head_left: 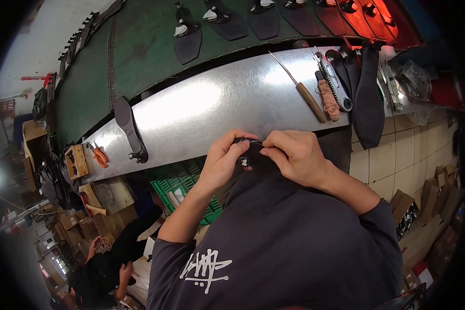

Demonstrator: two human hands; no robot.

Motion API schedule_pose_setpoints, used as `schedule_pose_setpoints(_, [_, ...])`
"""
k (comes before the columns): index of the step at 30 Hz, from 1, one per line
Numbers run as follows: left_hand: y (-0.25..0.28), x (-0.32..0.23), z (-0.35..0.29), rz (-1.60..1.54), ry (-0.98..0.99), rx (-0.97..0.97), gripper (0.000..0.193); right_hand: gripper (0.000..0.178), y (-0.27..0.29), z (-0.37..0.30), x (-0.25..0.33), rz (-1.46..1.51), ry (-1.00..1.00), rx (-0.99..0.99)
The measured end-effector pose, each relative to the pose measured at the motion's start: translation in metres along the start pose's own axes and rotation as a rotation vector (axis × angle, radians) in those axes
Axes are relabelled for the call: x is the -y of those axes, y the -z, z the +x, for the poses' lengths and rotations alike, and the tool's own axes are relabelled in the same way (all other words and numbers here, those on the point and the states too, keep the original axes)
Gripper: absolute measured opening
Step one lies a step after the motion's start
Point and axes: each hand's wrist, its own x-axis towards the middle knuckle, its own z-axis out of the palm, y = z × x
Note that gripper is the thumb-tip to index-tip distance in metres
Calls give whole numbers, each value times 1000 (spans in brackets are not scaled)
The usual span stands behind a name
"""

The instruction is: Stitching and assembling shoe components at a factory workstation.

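My left hand is closed on a thin black strap close to my body, at the near edge of the metal worktop. A small shiny black-and-white square piece shows just below its thumb. My right hand pinches the other end of the strap between thumb and fingers; the fingertips of both hands almost meet. Part of the strap is hidden behind the fingers. On the worktop to the left lies a black sandal sole with a shiny strap end.
Beyond the metal worktop, a green belt carries several black sandals. To the right are an awl, a utility knife and black soles. Orange pliers, a wooden box, a hammer and a green crate sit left. Another person works lower left.
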Motion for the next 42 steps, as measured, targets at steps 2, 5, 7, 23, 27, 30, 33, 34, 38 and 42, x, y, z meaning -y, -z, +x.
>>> schedule_pose_setpoints(2, [0,2,0,11,-8,-2,22,13,-1,-1,0,21,-8,6])
schedule_pose_setpoints(5, [7,10,2,26,-33,16,19,14,-2,-2,3,75,-47,21])
schedule_pose_setpoints(7, [11,11,2,29,-49,38,18,15,-4,-4,5,107,-77,28])
schedule_pose_setpoints(23, [2,0,-20,192,-579,-73,13,13,21,24,7,706,-462,365])
schedule_pose_setpoints(27, [20,3,-16,21,-423,-165,18,18,20,44,-14,348,10,-19])
schedule_pose_setpoints(30, [52,18,-5,-357,-355,-312,22,28,34,63,-35,-14,-34,-408])
schedule_pose_setpoints(33, [58,23,1,-652,-183,-292,35,30,22,49,-69,-413,-75,-407])
schedule_pose_setpoints(34, [60,29,3,-656,-187,-306,35,31,15,44,-74,-614,-152,-332])
schedule_pose_setpoints(38, [61,35,11,-1046,-41,-157,39,30,8,35,-87,-549,-59,-301])
schedule_pose_setpoints(42, [50,37,15,-1219,34,-48,37,28,6,22,-39,49,-176,-377])
